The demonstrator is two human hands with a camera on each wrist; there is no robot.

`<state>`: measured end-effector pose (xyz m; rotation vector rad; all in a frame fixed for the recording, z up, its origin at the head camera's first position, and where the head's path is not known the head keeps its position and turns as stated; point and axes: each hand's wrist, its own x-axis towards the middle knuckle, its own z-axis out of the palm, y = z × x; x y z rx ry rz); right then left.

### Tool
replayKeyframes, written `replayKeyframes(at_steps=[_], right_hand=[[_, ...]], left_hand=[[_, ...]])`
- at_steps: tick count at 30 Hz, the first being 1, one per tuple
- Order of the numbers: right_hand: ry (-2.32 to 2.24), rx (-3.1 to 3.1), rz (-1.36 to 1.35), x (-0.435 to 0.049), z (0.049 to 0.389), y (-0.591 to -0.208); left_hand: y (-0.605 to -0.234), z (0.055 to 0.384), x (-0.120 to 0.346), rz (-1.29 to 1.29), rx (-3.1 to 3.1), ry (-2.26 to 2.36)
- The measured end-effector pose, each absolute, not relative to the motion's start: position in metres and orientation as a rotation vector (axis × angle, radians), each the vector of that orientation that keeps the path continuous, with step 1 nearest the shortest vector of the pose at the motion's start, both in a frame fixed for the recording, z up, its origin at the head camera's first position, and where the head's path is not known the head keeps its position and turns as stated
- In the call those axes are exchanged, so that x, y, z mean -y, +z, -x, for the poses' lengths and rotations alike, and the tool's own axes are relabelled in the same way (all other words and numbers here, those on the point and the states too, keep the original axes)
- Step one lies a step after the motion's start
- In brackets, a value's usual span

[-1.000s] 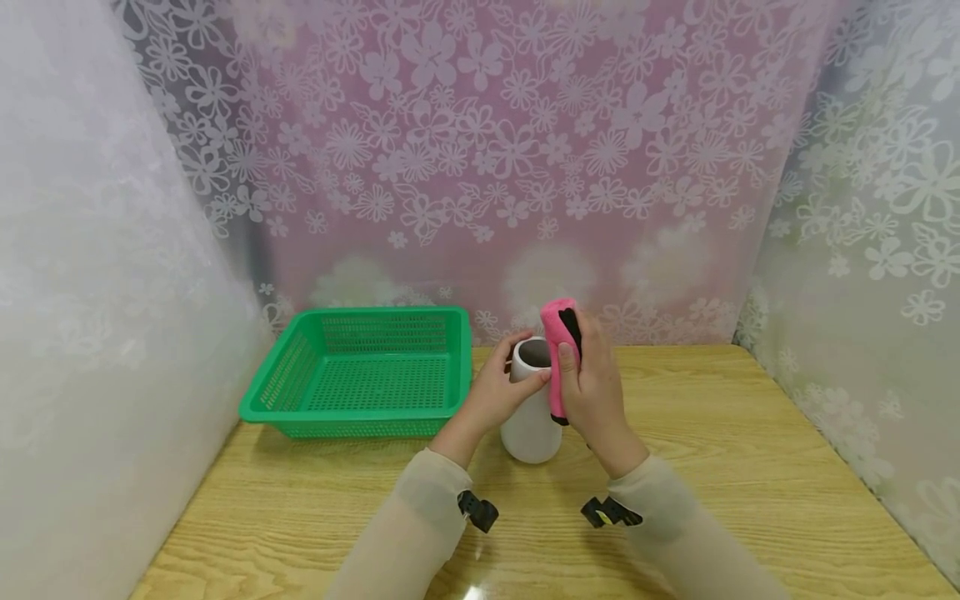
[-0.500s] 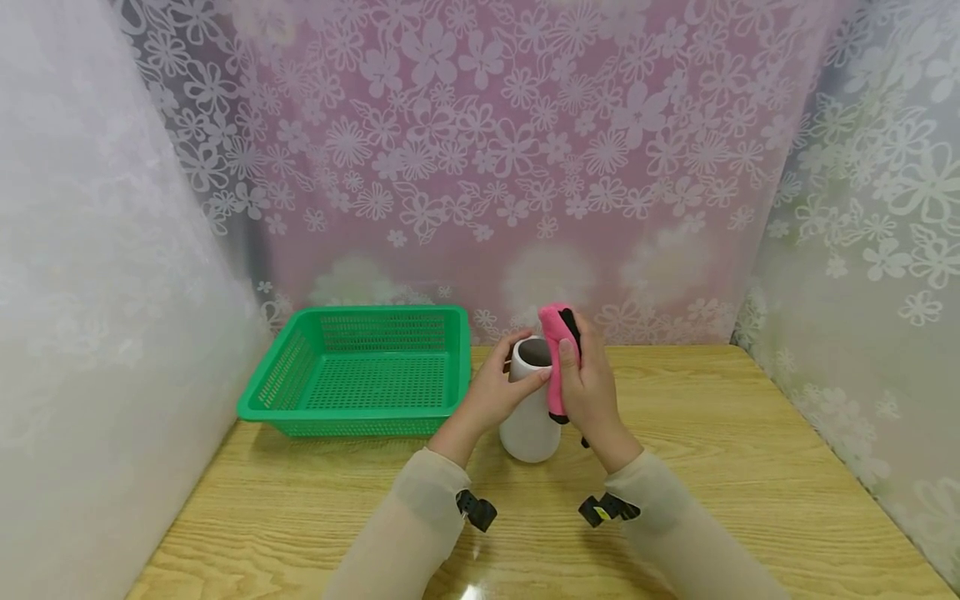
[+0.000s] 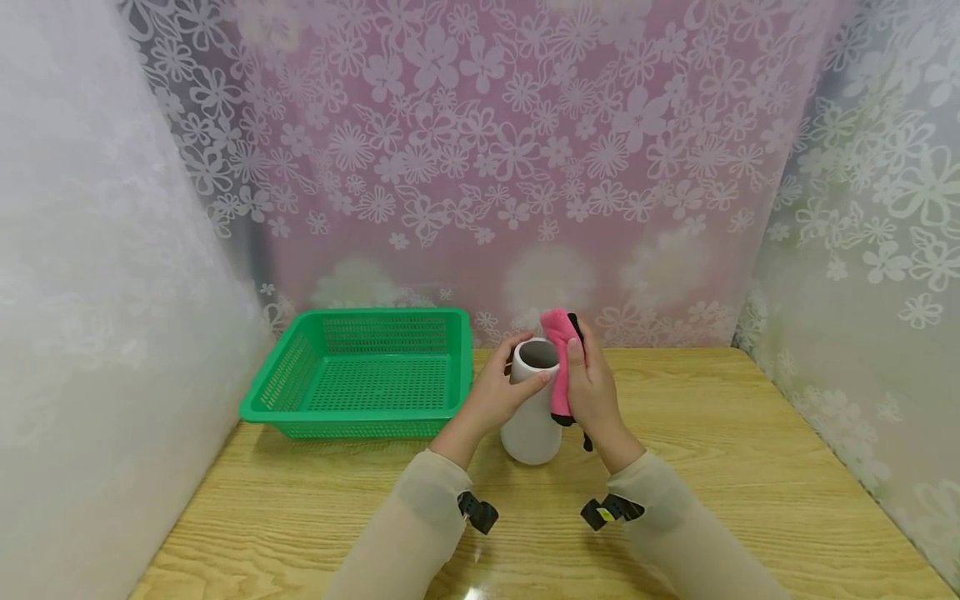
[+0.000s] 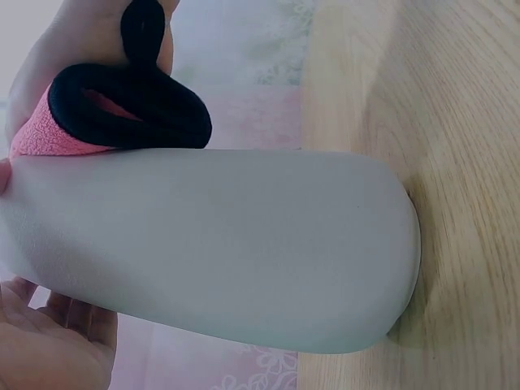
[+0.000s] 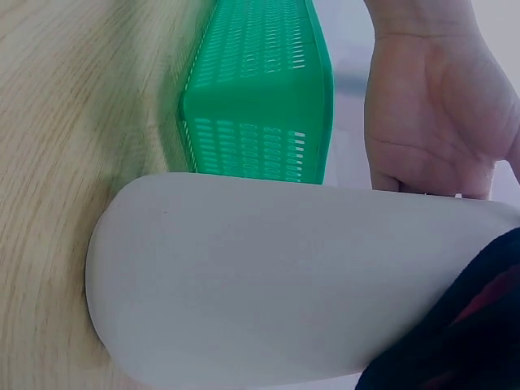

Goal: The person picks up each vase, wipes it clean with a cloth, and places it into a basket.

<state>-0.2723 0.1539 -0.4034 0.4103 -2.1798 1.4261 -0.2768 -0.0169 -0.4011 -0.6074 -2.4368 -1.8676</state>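
Note:
A white vase (image 3: 531, 429) with a round mouth stands upright on the wooden table, its smooth body wide near the base in the left wrist view. My left hand (image 3: 497, 390) grips it just under the rim, thumb in front and fingers around the far side. My right hand (image 3: 597, 390) holds a folded pink cloth (image 3: 560, 367) with black edging against the vase's right side, thumb on top. A black loop (image 4: 145, 32) hangs from the cloth. In the right wrist view, the vase (image 5: 268, 276) partly hides the left hand's fingers.
To the left of the vase sits a green plastic basket (image 3: 457, 408) with slotted walls, close to the left forearm. A pink floral curtain (image 3: 480, 208) hangs behind the table (image 3: 697, 433), and pale sheets flank both sides.
The pink cloth's top has dropped a little, and its folds have shifted against the vase. More of the black loop shows below my right hand. The left hand keeps its grip.

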Motion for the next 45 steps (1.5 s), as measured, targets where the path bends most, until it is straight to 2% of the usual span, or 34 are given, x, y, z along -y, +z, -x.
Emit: replayKeyframes(at_steps=[14, 25, 45], right_hand=[[1.627, 2.254, -0.313, -0.158, 0.268, -0.402], [1.699, 2.337, -0.210, -0.162, 0.273, -0.424], [1.502, 2.654, -0.104, -0.169, 0.276, -0.457]], left_hand=[[-0.400, 0.276, 0.017, 0.614, 2.433, -1.890], [-0.401, 0.277, 0.017, 0.627, 2.425, -1.902], [-0.401, 0.276, 0.018, 0.605, 2.439, -1.879]])
